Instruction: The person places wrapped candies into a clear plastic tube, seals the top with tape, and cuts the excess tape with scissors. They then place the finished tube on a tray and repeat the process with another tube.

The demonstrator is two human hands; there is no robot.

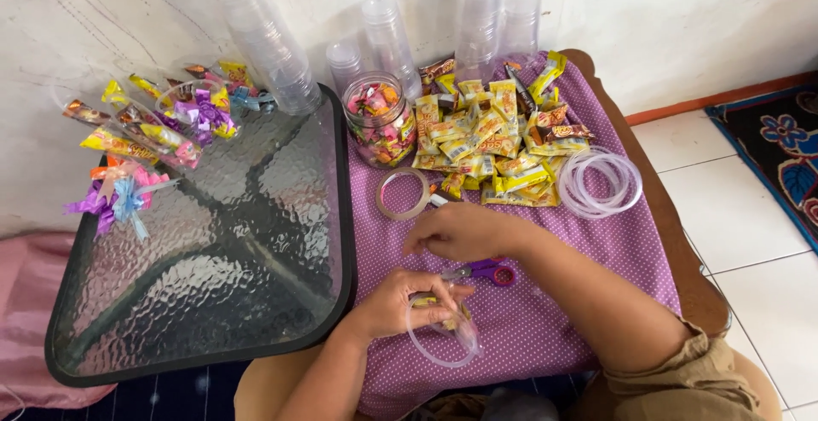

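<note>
My left hand (400,302) grips a clear plastic cup (443,336) lying on its side, with a yellow candy packet showing inside it. Over the purple dotted cloth (545,319) my right hand (464,232) hovers palm down with fingers curled, and I cannot tell if it holds anything. Purple-handled scissors (490,272) lie just below it. A roll of clear tape (403,194) sits just beyond the right hand. Behind that lies a heap of yellow candy packets (490,140), and a glass jar (379,121) of wrapped sweets stands to its left.
A dark-rimmed glass tray table (221,242) lies to the left, with filled cups tied with ribbon bows (145,144) at its far corner. Stacks of clear cups (477,16) lean on the wall. Clear plastic lids (601,182) rest at the right. Tiled floor lies beyond.
</note>
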